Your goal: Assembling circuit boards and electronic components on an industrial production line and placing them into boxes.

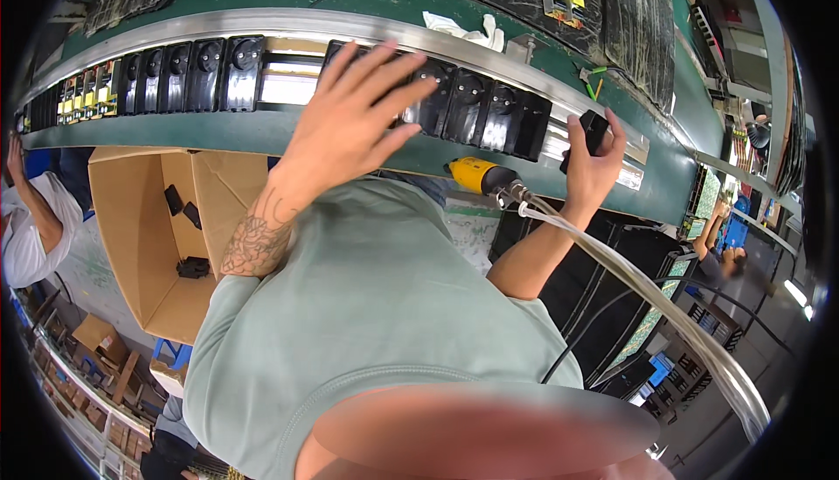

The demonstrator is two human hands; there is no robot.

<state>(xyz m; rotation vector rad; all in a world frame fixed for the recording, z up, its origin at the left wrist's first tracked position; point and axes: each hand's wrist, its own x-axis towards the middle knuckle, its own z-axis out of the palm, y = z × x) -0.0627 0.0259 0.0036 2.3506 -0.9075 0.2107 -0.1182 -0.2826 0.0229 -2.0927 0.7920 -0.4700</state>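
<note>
My left hand [354,121] is spread open, palm down, over the row of black plastic housings on the line. Its fingers lie across one housing at the row's left end; whether they press on it I cannot tell. Right of it stand several more black housings [468,108] side by side, some with a round socket. Beyond the row's right end, my right hand [601,161] grips a small black plastic piece [594,132] between thumb and fingers. Below the housings hangs a yellow handheld tool [474,176] with a clear hose [647,292] running from it.
Further left along the metal rail [293,24] are more black housings [210,76] and yellow-and-green circuit boards [90,93]. A cardboard box [144,235] with a few black parts stands at left. White cloth [468,32] and pliers [592,78] lie behind the rail. Other people work on both sides.
</note>
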